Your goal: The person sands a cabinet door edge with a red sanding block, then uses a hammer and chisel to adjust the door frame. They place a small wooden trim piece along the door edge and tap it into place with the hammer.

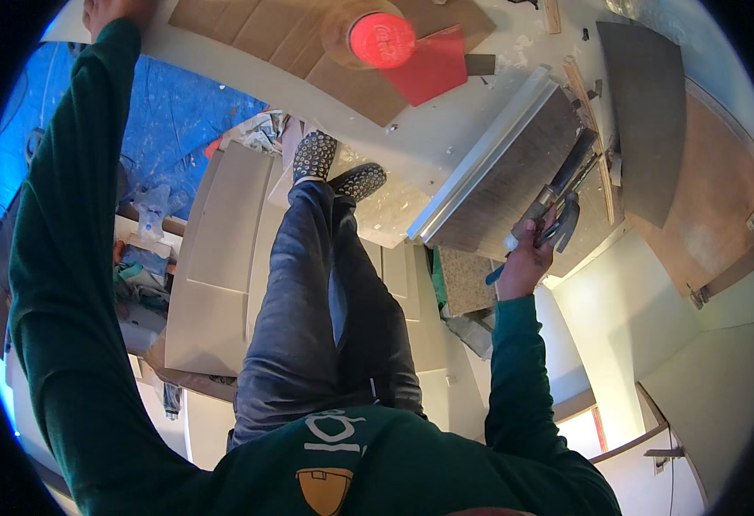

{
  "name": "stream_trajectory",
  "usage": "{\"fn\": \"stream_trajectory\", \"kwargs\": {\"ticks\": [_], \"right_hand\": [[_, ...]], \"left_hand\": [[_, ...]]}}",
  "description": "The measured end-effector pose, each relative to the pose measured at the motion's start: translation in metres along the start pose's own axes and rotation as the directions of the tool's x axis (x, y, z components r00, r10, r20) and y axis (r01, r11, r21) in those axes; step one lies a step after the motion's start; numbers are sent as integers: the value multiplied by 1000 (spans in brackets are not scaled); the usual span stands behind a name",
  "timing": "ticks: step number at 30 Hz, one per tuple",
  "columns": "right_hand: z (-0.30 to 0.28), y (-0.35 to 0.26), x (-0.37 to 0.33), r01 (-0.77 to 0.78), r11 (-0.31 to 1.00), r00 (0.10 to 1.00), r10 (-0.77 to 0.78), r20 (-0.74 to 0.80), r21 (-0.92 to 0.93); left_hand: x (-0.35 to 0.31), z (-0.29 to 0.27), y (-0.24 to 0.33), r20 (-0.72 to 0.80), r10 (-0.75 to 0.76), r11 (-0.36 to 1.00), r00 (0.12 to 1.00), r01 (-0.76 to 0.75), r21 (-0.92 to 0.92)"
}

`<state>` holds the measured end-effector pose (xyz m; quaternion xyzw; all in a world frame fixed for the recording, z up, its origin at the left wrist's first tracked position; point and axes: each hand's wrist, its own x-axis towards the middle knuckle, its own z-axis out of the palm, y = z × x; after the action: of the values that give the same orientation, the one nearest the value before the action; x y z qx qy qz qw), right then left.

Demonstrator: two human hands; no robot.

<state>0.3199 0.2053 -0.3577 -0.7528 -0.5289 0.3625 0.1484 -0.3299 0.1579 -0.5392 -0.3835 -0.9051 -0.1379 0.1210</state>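
My right hand (527,260) is closed around what looks like a claw hammer (569,225), close to its curved metal head. A dark grip (576,153) points away toward the far right, over the grey-brown board (514,155). From under the same hand pokes a blue tip (495,275) of something I cannot make out. My left arm is stretched far forward on the left. At the upper edge, my left hand (119,10) is by the pale work surface (158,39), its fingers mostly cut off by the picture's rim.
A jar with a red lid (382,40) stands on cardboard (274,39) beside a red sheet (433,69). A metal-edged strip (484,155) borders the board. Thin wood strips (596,129) and a dark curved panel (648,120) lie right. Blue sheeting (179,112) spreads at left.
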Motion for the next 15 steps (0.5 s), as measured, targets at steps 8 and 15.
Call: {"fn": "stream_trajectory", "kwargs": {"ticks": [8, 15], "right_hand": [[-2, 20, 31, 190, 973, 980, -196, -36, -132], [17, 19, 50, 391, 850, 901, -432, -40, -354]], "left_hand": [[4, -4, -2, 16, -25, 1000, 1000, 24, 15], [3, 2, -16, 12, -98, 992, 995, 99, -77]]}}
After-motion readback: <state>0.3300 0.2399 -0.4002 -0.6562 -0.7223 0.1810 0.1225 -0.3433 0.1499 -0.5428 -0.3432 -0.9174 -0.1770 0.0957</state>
